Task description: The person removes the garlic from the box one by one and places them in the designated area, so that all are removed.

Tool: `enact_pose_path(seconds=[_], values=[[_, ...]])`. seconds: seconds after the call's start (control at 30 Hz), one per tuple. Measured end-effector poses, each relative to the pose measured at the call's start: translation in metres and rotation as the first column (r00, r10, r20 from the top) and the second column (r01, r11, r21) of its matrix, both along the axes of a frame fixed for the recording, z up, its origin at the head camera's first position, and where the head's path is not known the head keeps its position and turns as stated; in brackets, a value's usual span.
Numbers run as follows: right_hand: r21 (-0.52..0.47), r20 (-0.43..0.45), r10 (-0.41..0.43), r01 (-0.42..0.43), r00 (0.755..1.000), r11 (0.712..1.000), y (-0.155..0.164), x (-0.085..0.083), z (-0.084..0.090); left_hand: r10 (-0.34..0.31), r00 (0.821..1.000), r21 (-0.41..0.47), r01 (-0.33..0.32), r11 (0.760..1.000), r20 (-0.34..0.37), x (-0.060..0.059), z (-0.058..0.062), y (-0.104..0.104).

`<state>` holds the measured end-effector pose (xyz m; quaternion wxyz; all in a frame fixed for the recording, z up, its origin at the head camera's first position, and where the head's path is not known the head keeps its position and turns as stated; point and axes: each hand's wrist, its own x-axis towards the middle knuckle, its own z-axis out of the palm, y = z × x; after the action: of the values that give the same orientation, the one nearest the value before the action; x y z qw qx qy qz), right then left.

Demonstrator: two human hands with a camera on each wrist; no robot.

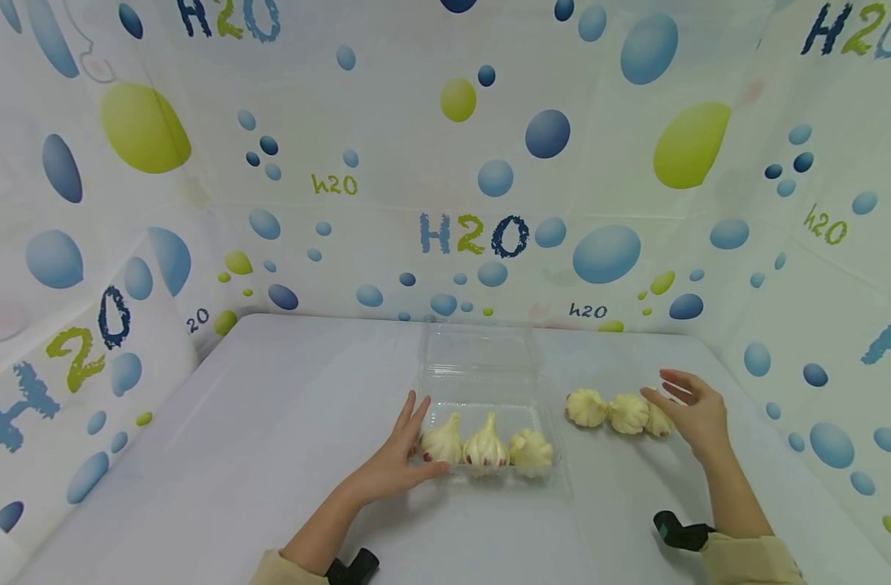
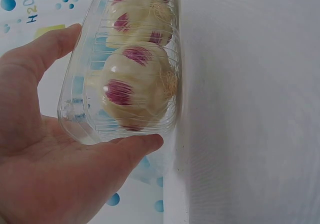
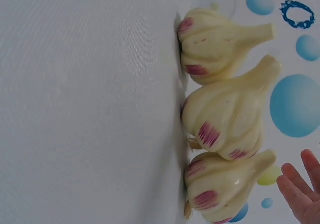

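Note:
Three garlic bulbs, one with a tall stem in the middle (image 1: 486, 444), sit in a row in a clear plastic clamshell box (image 1: 555, 455). My left hand (image 1: 397, 463) rests against the box's left end, its fingers spread along the side and its thumb (image 2: 145, 144) at the front corner. Through the clear wall, a purple-streaked garlic bulb (image 2: 135, 86) shows close up. On the right, three more garlic bulbs (image 1: 628, 413) stand side by side on the table. Beside the rightmost garlic bulb (image 3: 220, 189) hovers my right hand (image 1: 697, 414), fingers apart and holding nothing.
The box's lid (image 1: 478, 349) stands raised behind it. A white cloth covers the table (image 1: 306, 382). Patterned sheets (image 1: 387, 122) with blue and green drops close off the back and both sides. Black wrist devices (image 1: 681, 532) sit at both sleeves.

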<state>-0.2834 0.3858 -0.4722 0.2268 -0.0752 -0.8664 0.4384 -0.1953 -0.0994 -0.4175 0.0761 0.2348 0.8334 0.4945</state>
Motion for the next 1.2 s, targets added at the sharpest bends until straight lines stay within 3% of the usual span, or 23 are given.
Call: enact_pose_path(seconds=[0.33, 1.2], values=[[-0.055, -0.057, 0.070, -0.073, 0.996, 0.996, -0.024, -0.002, 0.003, 0.005, 1.000, -0.002, -0.005, 1.000, 0.005, 0.001, 0.002, 0.001], [-0.012, -0.064, 0.134, -0.135, 0.989, 0.991, -0.075, -0.007, -0.001, 0.010, 1.000, -0.005, -0.010, 1.000, -0.008, -0.001, -0.001, 0.001]])
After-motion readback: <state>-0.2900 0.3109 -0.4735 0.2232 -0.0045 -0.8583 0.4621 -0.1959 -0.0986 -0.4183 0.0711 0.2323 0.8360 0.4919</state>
